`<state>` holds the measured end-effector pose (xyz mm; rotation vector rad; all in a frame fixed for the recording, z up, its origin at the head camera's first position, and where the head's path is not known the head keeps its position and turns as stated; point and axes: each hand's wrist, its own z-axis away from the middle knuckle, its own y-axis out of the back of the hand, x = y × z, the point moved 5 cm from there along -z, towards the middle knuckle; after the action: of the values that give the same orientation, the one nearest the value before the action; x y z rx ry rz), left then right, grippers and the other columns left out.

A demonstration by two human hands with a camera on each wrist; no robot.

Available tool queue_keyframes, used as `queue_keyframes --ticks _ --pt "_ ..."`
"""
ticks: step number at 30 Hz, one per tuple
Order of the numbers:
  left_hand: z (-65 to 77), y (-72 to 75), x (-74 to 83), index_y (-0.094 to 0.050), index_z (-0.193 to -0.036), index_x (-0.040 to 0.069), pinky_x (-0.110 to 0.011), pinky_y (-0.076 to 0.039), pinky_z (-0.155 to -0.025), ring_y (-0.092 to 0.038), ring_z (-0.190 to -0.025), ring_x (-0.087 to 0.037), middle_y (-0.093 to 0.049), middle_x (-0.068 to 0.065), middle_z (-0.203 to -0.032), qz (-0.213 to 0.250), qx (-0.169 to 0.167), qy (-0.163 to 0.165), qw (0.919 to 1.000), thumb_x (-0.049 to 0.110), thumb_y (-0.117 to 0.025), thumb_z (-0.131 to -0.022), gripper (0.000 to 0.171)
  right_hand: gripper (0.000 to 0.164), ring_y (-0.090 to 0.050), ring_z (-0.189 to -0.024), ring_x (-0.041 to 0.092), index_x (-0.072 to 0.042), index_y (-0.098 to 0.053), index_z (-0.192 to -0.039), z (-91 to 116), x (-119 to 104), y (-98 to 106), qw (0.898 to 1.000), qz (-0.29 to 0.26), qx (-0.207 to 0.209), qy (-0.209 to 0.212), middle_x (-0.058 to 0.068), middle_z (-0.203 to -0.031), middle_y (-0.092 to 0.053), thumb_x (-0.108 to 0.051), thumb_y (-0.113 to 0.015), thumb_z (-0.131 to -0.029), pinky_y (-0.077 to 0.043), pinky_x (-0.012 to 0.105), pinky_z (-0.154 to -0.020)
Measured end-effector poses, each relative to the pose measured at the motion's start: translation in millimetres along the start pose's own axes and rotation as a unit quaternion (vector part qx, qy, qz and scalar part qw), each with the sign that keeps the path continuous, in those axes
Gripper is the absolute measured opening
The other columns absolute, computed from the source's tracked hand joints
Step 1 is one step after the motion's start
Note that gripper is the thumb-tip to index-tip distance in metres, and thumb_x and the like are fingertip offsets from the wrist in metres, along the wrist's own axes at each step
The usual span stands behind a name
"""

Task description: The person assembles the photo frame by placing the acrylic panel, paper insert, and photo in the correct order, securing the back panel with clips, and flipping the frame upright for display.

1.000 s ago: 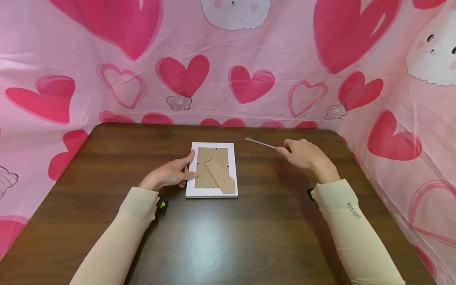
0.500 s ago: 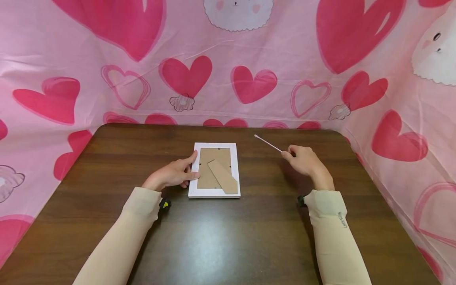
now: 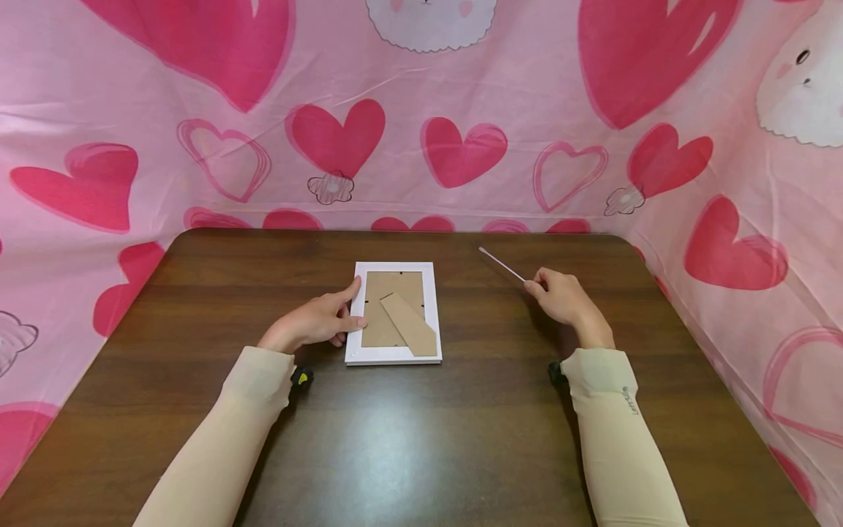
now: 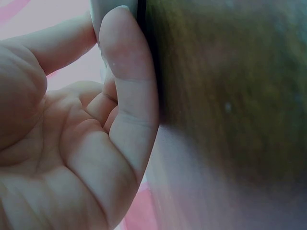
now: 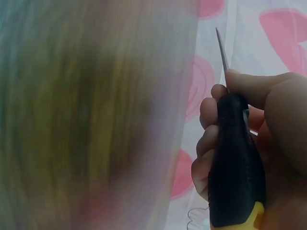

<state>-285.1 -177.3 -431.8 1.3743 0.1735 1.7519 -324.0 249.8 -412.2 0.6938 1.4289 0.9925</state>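
Note:
A white picture frame [image 3: 390,280] lies face down on the table, its brown backing board and slanted stand leg [image 3: 412,327] uppermost. At its left side, my left hand [image 3: 315,320] grips the edge, thumb on the back of the border. Curled fingers [image 4: 132,96] meet the frame's side in the left wrist view. Well to the right of the frame, my right hand [image 3: 565,298] holds a screwdriver. Its thin shaft [image 3: 503,265] points up and left over the table. The right wrist view shows the black and yellow handle [image 5: 236,167] in the palm, thumb against the shaft.
The dark wood table [image 3: 395,454] has rounded far corners. Pink cloth [image 3: 408,95] printed with hearts hangs along its back and sides. Light glares off the near part of the tabletop.
My right hand has turned the screwdriver, so its shaft points more steeply away from me and its tip lies farther right. The left hand and the picture frame have stayed in place.

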Motion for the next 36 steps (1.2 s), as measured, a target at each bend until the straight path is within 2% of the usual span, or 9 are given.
queue_keyframes --ticks 11,20,36 --pt "0.3 0.9 -0.3 -0.007 -0.171 0.019 -0.034 -0.051 -0.075 -0.060 -0.073 -0.023 -0.053 -0.012 -0.095 0.003 0.001 0.000 1.0000 0.030 -0.069 -0.105 0.092 0.025 -0.053 -0.083 0.027 -0.006 -0.064 -0.099 2.4 3.5 1.9 1.000 0.004 -0.024 0.010 0.009 -0.085 -0.057 -0.027 -0.058 -0.111 -0.041 0.039 -0.074" --pt "-0.2 0.0 0.7 -0.007 -0.171 0.017 -0.033 -0.053 -0.074 -0.059 -0.072 -0.023 -0.052 -0.012 -0.094 0.012 -0.001 -0.010 0.9999 0.030 -0.069 -0.105 0.092 0.021 -0.055 -0.085 0.028 -0.005 -0.062 -0.100 6.8 7.0 3.0 0.999 0.009 -0.051 -0.007 0.009 -0.087 -0.058 -0.025 -0.061 -0.109 -0.043 0.039 -0.075" --pt "-1.7 0.1 -1.5 -0.007 -0.171 0.020 -0.035 -0.050 -0.079 -0.060 -0.073 -0.023 -0.052 -0.012 -0.095 0.004 0.001 -0.004 1.0000 0.031 -0.070 -0.104 0.092 0.019 -0.055 -0.086 0.030 -0.005 -0.062 -0.094 9.4 8.9 6.1 0.998 0.027 -0.062 -0.019 0.010 -0.085 -0.058 -0.020 -0.067 -0.105 -0.043 0.040 -0.076"
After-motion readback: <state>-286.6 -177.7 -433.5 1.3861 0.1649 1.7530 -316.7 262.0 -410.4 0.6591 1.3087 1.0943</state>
